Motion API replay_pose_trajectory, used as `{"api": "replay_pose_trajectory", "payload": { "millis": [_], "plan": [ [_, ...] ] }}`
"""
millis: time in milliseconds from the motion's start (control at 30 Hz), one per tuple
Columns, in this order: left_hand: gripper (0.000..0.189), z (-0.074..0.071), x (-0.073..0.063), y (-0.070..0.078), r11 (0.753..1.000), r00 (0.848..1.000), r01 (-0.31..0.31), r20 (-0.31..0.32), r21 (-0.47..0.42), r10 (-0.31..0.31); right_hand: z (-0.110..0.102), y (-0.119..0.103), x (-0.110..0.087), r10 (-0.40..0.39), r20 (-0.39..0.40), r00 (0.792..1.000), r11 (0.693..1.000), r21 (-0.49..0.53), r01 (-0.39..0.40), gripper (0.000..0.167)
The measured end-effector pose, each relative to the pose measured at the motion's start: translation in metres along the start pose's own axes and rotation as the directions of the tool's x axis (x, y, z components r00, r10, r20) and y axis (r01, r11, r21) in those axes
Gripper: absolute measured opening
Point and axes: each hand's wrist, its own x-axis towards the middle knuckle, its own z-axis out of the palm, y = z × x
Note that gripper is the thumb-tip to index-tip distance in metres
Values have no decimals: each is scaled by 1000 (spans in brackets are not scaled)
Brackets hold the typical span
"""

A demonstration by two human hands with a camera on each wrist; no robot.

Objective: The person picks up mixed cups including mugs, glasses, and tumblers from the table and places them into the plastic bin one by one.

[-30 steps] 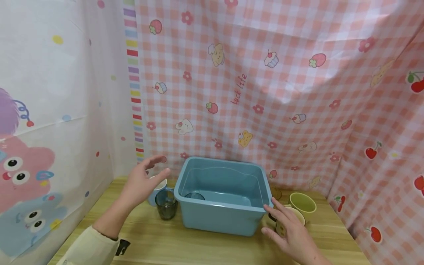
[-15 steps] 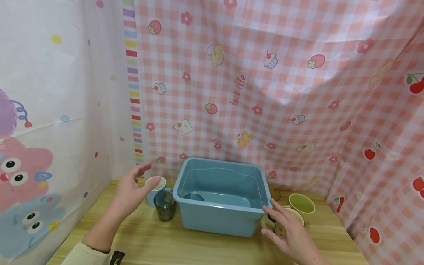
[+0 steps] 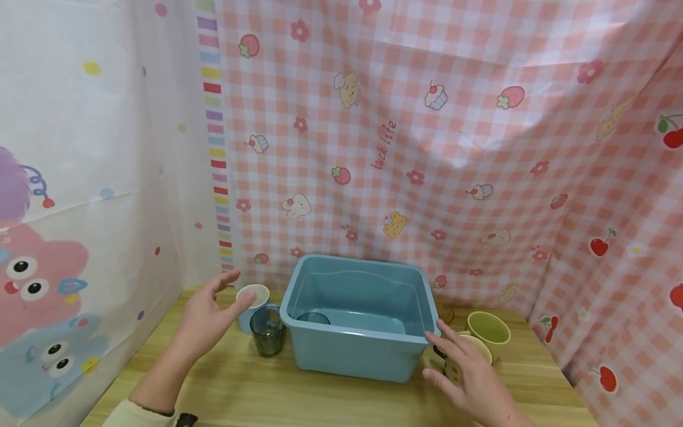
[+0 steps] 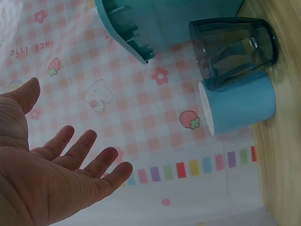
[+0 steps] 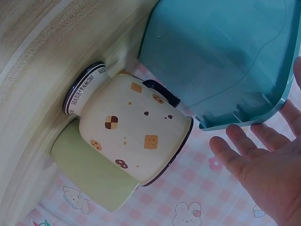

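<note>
A blue plastic bin (image 3: pixel 352 356) stands mid-table, and a dark glass (image 3: pixel 313 318) shows inside it. My left hand (image 3: pixel 207 317) hovers with spread fingers left of a light blue cup (image 4: pixel 241 104), holding nothing. Against that cup stands a dark glass mug (image 3: pixel 268 335), close to the bin's left side. At the bin's right front corner, the fingertips of my right hand (image 3: pixel 472 376) touch the rim; the fingers are extended. Under this hand is a cream mug (image 5: pixel 136 127) with biscuit prints and a dark handle, beside a green cup (image 3: pixel 488 333).
A wooden table (image 3: pixel 320 403) carries everything. Behind it hangs a pink checked curtain (image 3: pixel 459 148), with a white printed curtain (image 3: pixel 123 249) on the left. An amber object (image 3: pixel 444 311) is partly hidden behind the bin's right side.
My left hand has moved left and slightly down, away from the bin, uncovering more of the light blue cup. My right hand stays at the bin's rim.
</note>
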Motion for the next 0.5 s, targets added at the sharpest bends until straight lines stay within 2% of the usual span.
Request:
{"api": "replay_pose_trajectory", "payload": {
  "millis": [500],
  "plan": [
    [83,7,-9,-16,998,998,55,1,29,-56,-1,4,4,-39,-21,999,999,5,40,69]
  ]
}}
